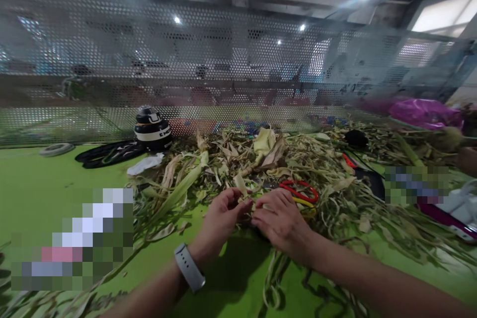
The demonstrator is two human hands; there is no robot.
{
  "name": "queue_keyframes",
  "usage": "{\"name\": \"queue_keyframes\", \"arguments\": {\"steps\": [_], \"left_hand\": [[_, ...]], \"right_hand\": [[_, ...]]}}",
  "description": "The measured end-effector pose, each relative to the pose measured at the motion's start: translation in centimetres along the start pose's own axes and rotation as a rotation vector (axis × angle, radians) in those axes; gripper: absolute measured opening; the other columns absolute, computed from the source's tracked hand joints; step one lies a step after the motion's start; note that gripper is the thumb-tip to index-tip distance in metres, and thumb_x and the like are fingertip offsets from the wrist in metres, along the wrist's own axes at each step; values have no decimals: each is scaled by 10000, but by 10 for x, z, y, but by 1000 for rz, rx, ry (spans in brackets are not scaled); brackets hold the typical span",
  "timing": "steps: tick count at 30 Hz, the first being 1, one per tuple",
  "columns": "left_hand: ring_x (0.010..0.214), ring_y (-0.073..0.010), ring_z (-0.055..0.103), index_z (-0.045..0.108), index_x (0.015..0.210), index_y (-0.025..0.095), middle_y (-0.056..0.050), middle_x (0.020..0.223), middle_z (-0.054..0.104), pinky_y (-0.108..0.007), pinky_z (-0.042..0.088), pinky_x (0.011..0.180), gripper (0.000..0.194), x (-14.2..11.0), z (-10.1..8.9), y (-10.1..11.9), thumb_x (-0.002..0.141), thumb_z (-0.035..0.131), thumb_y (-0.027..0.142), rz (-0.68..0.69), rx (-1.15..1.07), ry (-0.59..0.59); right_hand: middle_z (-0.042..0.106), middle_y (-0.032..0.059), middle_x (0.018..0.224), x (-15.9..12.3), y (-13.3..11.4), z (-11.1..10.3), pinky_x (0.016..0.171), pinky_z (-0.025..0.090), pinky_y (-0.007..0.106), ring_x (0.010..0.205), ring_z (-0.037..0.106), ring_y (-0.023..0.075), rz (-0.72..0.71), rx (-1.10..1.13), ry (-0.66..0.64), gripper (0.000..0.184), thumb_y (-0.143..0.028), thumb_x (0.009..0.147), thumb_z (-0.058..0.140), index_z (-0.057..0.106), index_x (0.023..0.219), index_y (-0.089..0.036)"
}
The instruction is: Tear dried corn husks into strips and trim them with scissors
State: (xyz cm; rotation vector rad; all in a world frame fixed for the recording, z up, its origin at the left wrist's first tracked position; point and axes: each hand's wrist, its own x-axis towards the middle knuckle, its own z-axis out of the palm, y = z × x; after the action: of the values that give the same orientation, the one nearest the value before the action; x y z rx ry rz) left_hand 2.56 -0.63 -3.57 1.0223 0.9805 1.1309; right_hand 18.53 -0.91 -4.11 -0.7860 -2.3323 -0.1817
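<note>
Low over the green tabletop, my left hand (222, 214) is closed, its thumb and fingers pinching a pale strip of dried husk (241, 185) that sticks up above them. Close beside it, my right hand (282, 221) is closed too, with bent fingers pointing toward the left one; what its fingertips hold is hidden. Just behind the right hand lie scissors with a red handle (315, 193), next to a yellow handle (303, 202). A heap of dried husks and stems (227, 151) spreads behind both hands. Thin pale strips (274, 278) trail below my right hand.
A black bottle (152, 131) stands behind left, beside a black strap-like item (108, 154) and crumpled white tissue (145, 164). A perforated metal screen (208, 59) rises along the back. To the right are a dark flat object (370, 182) and a purple plastic bag (427, 113).
</note>
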Motion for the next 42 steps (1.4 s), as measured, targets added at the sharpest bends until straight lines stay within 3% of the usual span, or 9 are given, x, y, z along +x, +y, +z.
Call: {"name": "queue_keyframes", "arguments": {"steps": [5, 9, 13, 20, 24, 29, 38, 42], "left_hand": [[557, -86, 499, 589, 786, 133, 13, 662, 579, -203, 405, 537, 312, 3, -5, 0, 624, 708, 373, 4, 49, -32], [559, -86, 492, 612, 805, 130, -6, 692, 605, -202, 392, 540, 326, 4, -7, 1, 623, 709, 382, -6, 71, -37], [606, -93, 496, 619, 811, 138, -9, 720, 618, -199, 385, 569, 297, 2, -6, 2, 635, 706, 361, 9, 82, -32], [699, -128, 521, 635, 889, 156, -23, 789, 636, -221, 398, 645, 283, 2, -9, 7, 715, 630, 379, 127, 264, -136], [800, -149, 535, 614, 918, 170, -32, 876, 634, -237, 413, 729, 265, -1, -8, 6, 731, 617, 357, 153, 277, -142], [685, -119, 512, 566, 944, 177, -1, 783, 595, -222, 427, 621, 318, -3, -3, 0, 679, 667, 322, 95, 210, -60], [670, -121, 533, 509, 926, 182, 10, 766, 583, -301, 496, 665, 353, -4, -5, 3, 662, 682, 340, -42, 73, -164], [661, -118, 542, 504, 965, 183, 10, 758, 587, -298, 500, 661, 395, -5, -6, 9, 645, 709, 290, -101, 2, -127]], "right_hand": [[541, 58, 887, 5, 7, -5, 786, 403, 319, 884, 497, 177, 219, 211, 68, 91, -262, 831, 527, 558, 844, -178], [563, 72, 925, 5, 13, -4, 802, 399, 340, 909, 496, 198, 181, 168, 21, 156, -286, 833, 534, 534, 942, -175], [579, 52, 862, 6, 11, -2, 777, 398, 330, 843, 508, 181, 150, 153, -30, 106, -265, 868, 485, 543, 855, -177], [555, 18, 774, 4, 11, 2, 639, 431, 237, 708, 527, 133, 375, 360, -8, 123, -252, 895, 417, 500, 838, -184], [544, 1, 717, 4, 10, 5, 594, 423, 224, 627, 511, 121, 412, 429, -8, 117, -242, 888, 416, 490, 819, -183], [529, -3, 687, 3, 8, 6, 564, 400, 220, 599, 487, 118, 462, 491, -20, 141, -260, 893, 392, 484, 823, -180], [404, -56, 558, 4, 5, 3, 455, 267, 190, 497, 341, 86, 536, 639, -132, 174, -314, 893, 391, 467, 806, -184], [384, -63, 539, 4, 4, 1, 450, 247, 192, 478, 321, 84, 533, 623, -132, 174, -314, 896, 386, 463, 807, -186]]}}
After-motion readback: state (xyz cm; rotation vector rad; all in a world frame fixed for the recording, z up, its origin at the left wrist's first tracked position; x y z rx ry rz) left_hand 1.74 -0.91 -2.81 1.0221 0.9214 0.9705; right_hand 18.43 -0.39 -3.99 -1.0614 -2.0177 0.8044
